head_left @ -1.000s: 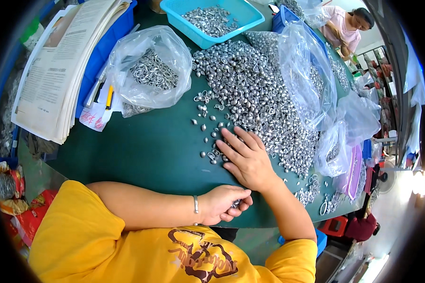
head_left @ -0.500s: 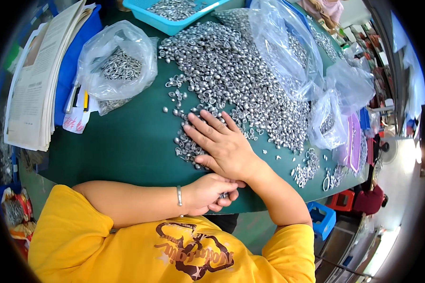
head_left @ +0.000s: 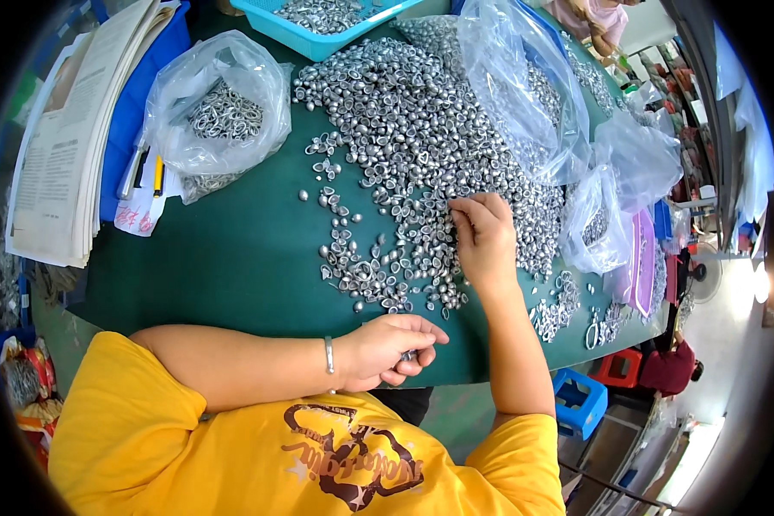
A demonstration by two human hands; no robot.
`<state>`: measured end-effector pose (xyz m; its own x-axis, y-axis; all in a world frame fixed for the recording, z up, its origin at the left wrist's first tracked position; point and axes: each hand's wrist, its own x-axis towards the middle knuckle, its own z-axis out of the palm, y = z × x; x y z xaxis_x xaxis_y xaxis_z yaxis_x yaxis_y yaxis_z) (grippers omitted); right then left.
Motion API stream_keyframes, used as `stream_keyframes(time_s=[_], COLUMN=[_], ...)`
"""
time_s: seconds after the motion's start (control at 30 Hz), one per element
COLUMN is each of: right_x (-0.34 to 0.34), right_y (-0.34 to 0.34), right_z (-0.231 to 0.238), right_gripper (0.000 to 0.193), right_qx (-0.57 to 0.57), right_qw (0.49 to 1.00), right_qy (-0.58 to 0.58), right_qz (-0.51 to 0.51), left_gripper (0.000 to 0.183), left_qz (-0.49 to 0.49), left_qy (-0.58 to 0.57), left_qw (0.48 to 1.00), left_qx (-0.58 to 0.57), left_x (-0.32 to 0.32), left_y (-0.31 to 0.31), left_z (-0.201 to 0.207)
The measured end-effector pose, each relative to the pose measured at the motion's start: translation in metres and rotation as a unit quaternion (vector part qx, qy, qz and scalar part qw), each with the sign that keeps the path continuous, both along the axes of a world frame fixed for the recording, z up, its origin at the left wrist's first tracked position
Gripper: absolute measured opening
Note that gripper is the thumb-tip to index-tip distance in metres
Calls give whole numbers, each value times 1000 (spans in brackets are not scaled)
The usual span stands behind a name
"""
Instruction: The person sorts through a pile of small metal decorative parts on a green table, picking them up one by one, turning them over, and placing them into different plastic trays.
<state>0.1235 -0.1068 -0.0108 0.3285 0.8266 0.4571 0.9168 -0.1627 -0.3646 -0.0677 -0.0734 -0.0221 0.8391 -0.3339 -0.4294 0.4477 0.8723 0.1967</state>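
A big heap of small silver metal pieces (head_left: 421, 146) covers the green table (head_left: 232, 258). My right hand (head_left: 483, 234) lies on the heap's near edge, fingers curled down into the pieces. My left hand (head_left: 387, 351) rests at the table's front edge, fingers closed around small silver pieces that barely show between them. A silver bracelet (head_left: 328, 354) sits on my left wrist. Loose pieces (head_left: 361, 267) lie scattered between the two hands.
A clear bag with metal rings (head_left: 219, 112) lies at the left, next to pens (head_left: 146, 172) and a stack of papers (head_left: 69, 146). A turquoise tray of pieces (head_left: 335, 26) stands at the back. Clear plastic bags (head_left: 568, 129) lie at the right. Another person (head_left: 593, 21) sits at the far side.
My right hand has moved from beside my left hand away into the heap, to the right. My left hand stays closed at the table edge.
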Motion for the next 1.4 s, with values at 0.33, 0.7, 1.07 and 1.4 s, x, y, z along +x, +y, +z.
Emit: stream_keyframes(time_s=[0.33, 0.7, 1.07, 1.4], right_x=[1, -4, 2, -11], right_y=[16, -3, -18, 11], right_z=[-6, 13, 42, 3], right_gripper=[16, 10, 11, 12], right_qx=[-17, 66, 3, -33], right_qw=[997, 852, 845, 990], right_qy=[-71, 514, 429, 128], right_qz=[-23, 75, 319, 48], left_gripper=[19, 19, 36, 18], left_qz=[-3, 28, 160, 255], left_qy=[-3, -37, -84, -80], left_qw=[1000, 999, 980, 963], left_qx=[7, -18, -90, -43], left_x=[0, 0, 3, 7], left_y=[0, 3, 27, 27], left_z=[-1, 5, 14, 9])
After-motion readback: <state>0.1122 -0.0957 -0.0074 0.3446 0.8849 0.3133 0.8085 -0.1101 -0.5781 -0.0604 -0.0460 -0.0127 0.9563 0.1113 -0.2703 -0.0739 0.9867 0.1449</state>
